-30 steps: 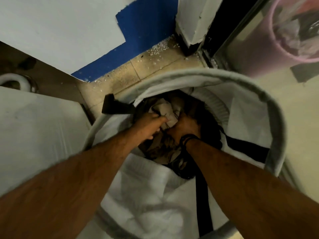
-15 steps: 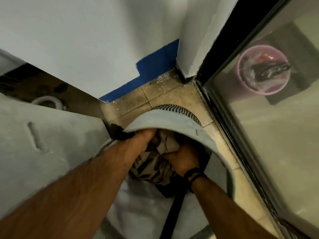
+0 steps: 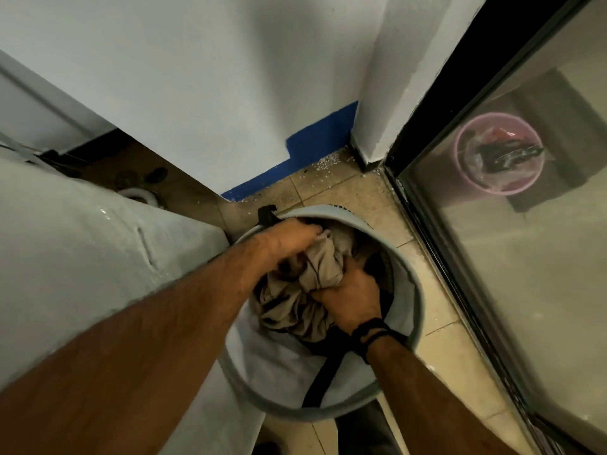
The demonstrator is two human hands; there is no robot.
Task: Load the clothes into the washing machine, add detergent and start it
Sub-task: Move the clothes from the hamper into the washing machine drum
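Beige clothes (image 3: 315, 274) inside grey laundry basket (image 3: 412, 290)

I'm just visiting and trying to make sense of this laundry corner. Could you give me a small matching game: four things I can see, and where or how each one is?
Things:
1. beige garment
2. laundry hamper
3. pink bucket
4. black wristband

Places or states:
A. behind the glass door, on the right
B. bunched up, gripped by both hands
C. around the right wrist
D. standing on the tiled floor, in the corner

Pairs: 1-B, 2-D, 3-A, 4-C
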